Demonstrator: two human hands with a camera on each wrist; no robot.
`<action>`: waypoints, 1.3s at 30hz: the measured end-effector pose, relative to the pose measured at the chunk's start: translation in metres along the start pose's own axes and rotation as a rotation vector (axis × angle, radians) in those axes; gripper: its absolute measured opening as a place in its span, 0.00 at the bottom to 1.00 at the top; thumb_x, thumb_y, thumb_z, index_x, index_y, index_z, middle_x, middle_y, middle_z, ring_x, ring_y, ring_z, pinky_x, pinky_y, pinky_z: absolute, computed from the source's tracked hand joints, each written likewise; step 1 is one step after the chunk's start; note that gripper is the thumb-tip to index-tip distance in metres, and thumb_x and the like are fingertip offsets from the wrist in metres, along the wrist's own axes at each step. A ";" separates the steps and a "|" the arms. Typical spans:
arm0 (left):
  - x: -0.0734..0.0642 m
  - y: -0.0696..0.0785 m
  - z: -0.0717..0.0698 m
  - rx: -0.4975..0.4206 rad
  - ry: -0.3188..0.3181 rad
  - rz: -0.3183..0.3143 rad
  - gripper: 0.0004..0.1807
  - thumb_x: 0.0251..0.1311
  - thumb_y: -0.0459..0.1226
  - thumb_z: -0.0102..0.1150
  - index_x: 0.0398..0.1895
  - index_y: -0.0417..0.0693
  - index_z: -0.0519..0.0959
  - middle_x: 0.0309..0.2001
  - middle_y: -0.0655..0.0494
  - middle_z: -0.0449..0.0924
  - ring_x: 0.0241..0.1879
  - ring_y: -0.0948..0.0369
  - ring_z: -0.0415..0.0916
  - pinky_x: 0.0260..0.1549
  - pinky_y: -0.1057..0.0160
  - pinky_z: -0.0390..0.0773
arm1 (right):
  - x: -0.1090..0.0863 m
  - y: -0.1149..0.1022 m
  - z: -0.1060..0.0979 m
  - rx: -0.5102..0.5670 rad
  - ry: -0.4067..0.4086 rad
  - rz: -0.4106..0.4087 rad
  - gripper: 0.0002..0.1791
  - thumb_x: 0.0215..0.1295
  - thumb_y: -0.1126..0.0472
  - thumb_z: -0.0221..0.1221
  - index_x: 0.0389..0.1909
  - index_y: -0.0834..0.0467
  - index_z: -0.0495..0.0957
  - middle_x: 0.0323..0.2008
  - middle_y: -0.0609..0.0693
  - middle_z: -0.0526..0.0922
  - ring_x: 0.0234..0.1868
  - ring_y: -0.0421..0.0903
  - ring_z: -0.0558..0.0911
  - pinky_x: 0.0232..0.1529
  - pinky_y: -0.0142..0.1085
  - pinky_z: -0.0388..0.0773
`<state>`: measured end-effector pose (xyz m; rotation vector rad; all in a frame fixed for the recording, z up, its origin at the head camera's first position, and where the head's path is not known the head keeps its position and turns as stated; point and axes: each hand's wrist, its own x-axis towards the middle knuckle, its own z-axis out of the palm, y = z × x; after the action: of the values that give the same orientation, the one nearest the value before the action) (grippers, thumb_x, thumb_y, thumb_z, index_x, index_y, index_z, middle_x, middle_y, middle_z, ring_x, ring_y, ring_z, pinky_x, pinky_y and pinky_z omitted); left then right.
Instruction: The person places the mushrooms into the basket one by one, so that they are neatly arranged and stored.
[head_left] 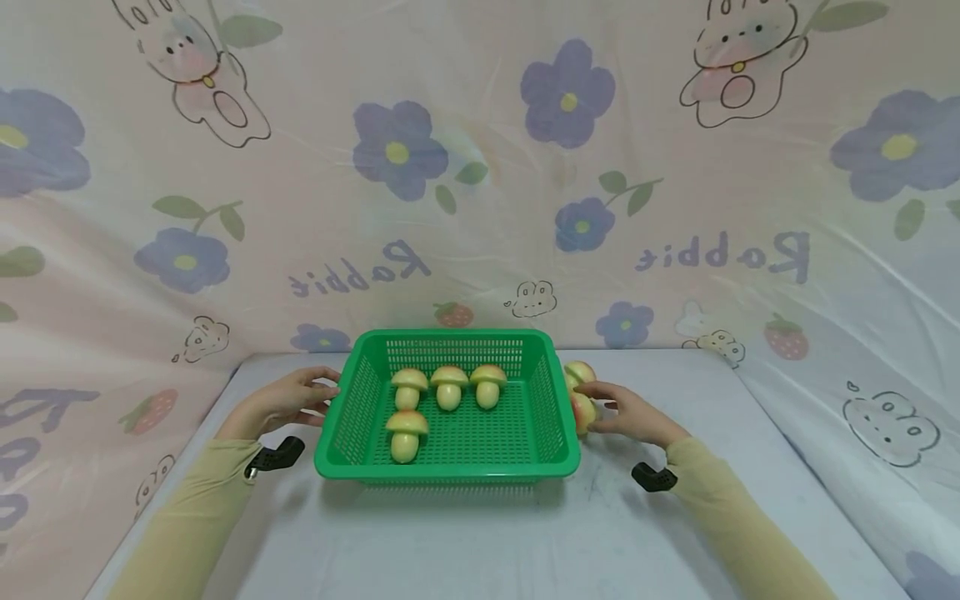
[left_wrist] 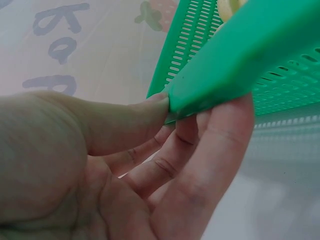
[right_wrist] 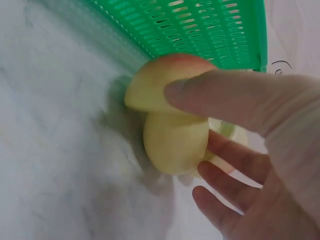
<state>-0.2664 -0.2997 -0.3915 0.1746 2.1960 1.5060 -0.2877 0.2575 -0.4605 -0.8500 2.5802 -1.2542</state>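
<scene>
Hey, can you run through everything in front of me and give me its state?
Green basket: upright, uncovered, partly filled.
Four mushrooms: inside the basket, not touching its rim.
Nearer outside mushroom: beside the basket's right wall.
Farther outside mushroom: also outside, beside the basket.
Left hand: pinching the basket's rim.
Right hand: thumb over the nearer outside mushroom's cap; grip unclear.

The head camera looks from the near side of the table [head_left: 465, 542], forward and down, far enough to include the whole basket [head_left: 448, 472] and the table's far edge. The left wrist camera is very near, facing the left hand [head_left: 288, 400] and the basket's left rim. The right one looks closely downward, beside the basket's right side. All three views share the basket.
</scene>
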 end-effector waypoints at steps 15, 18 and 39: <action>0.000 -0.001 0.000 -0.006 0.007 0.002 0.22 0.72 0.36 0.47 0.64 0.34 0.60 0.44 0.45 0.77 0.42 0.51 0.79 0.40 0.54 0.81 | -0.001 -0.002 0.004 0.030 -0.057 0.010 0.35 0.55 0.62 0.69 0.63 0.59 0.67 0.58 0.55 0.73 0.62 0.58 0.68 0.60 0.59 0.63; 0.000 0.000 0.001 -0.003 0.010 0.002 0.22 0.72 0.36 0.48 0.64 0.34 0.60 0.44 0.45 0.77 0.42 0.50 0.79 0.40 0.54 0.81 | -0.001 -0.002 0.004 0.036 -0.071 -0.004 0.34 0.55 0.62 0.69 0.63 0.57 0.68 0.57 0.53 0.74 0.61 0.57 0.69 0.60 0.58 0.64; 0.000 -0.002 0.002 0.007 0.013 0.007 0.22 0.72 0.35 0.47 0.64 0.33 0.60 0.43 0.45 0.78 0.41 0.53 0.80 0.40 0.55 0.81 | -0.012 -0.002 -0.001 -0.017 -0.099 0.033 0.35 0.55 0.61 0.70 0.63 0.61 0.67 0.58 0.55 0.73 0.57 0.58 0.71 0.55 0.55 0.69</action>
<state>-0.2655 -0.2989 -0.3936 0.1752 2.2132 1.5077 -0.2774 0.2636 -0.4593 -0.8463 2.5206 -1.1522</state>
